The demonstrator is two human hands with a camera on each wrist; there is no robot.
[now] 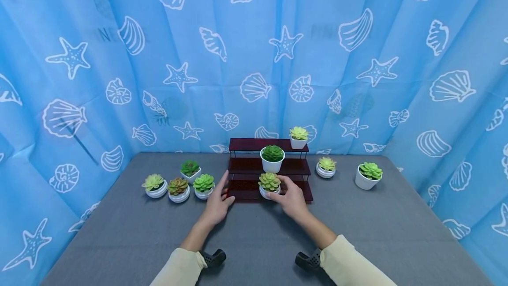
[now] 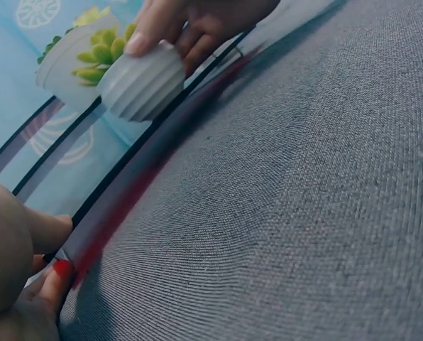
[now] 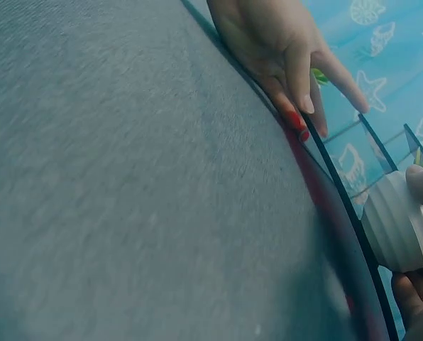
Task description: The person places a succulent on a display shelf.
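A dark red three-tier display stand (image 1: 248,191) stands at the far middle of the table. My right hand (image 1: 293,197) grips a yellow-green potted succulent (image 1: 270,182) by its ribbed white pot (image 2: 142,85), at the front of the lowest tier. Whether the pot rests on that tier, I cannot tell. At the stand's left end, my left hand (image 1: 217,202) pinches the lowest tier, thumb (image 2: 52,229) above and a finger below. A dark green succulent in a white pot (image 1: 272,159) sits on the middle tier. On the top tier's right end is a light green one (image 1: 298,137).
Left of the stand, several small potted succulents group together, among them a reddish one (image 1: 178,190) and a bright green one (image 1: 204,186). To the right stand a yellowish one (image 1: 326,167) and a green one (image 1: 367,175). A blue shell-print curtain (image 1: 254,56) hangs behind the grey table (image 1: 254,250).
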